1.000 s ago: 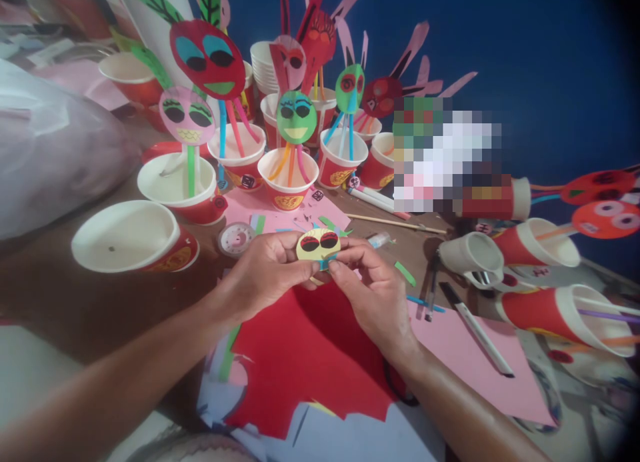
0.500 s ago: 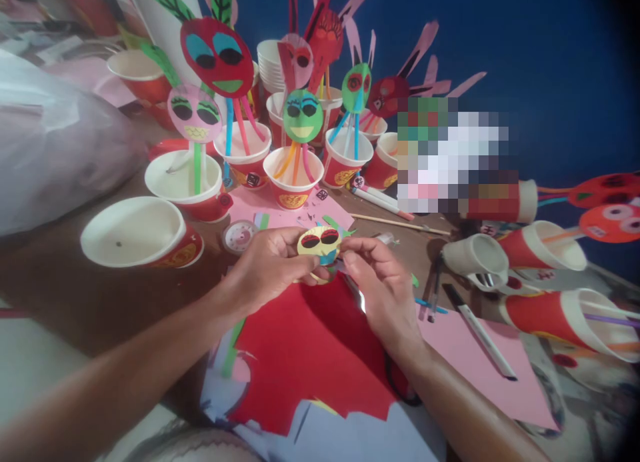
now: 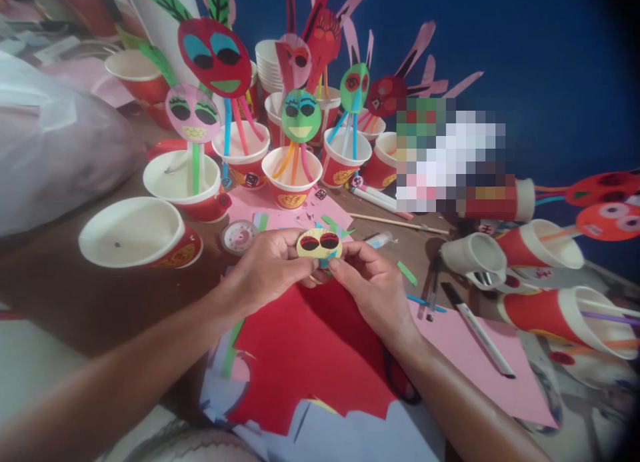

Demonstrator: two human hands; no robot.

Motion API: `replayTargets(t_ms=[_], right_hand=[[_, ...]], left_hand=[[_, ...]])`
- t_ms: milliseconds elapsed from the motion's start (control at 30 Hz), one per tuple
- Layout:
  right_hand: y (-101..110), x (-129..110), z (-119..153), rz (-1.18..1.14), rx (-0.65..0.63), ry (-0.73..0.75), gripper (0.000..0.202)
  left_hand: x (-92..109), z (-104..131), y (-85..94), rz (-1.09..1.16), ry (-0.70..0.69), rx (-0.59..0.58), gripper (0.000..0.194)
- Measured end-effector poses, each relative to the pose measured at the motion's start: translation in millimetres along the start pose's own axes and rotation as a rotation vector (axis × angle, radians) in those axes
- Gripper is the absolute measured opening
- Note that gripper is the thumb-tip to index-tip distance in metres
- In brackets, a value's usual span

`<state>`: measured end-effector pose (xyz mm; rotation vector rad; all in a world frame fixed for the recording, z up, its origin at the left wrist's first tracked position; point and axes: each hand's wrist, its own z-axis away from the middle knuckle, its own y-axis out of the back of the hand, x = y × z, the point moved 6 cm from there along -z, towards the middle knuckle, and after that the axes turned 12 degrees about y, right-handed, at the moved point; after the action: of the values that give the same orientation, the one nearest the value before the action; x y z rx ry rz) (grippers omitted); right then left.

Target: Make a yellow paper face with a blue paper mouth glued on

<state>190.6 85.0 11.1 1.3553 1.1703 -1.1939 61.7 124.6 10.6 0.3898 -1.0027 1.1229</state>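
Note:
A small yellow paper face (image 3: 314, 251) with black and red eyes and a blue piece at its lower edge is held up between both hands. My left hand (image 3: 273, 265) pinches its left side and lower edge. On the other side, my right hand (image 3: 375, 275) grips its right edge, with the thumb at the blue piece. Below the hands lies a large sheet of red paper (image 3: 310, 349) with jagged edges, on top of pale blue paper (image 3: 360, 439).
Paper cups (image 3: 135, 232) holding paper faces on straws stand behind the hands. A grey mug (image 3: 473, 259) and a marker (image 3: 483, 339) on pink paper (image 3: 525, 375) are to the right. A translucent bag (image 3: 60, 142) bulges at the left. Scissor handles (image 3: 400, 382) lie by my right forearm.
My right hand has shifted slightly left and its thumb has come onto the blue piece at the face's lower edge. My left hand keeps its hold.

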Motion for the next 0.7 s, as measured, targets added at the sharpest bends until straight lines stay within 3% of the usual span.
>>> replayTargets(t_ms=[700], right_hand=[[3.9,0.1,0.4,0.158,0.007,-0.035,0.017]], left_hand=[[-3.0,-1.6,-1.9,-0.061,-0.002,-0.033,0.022]])
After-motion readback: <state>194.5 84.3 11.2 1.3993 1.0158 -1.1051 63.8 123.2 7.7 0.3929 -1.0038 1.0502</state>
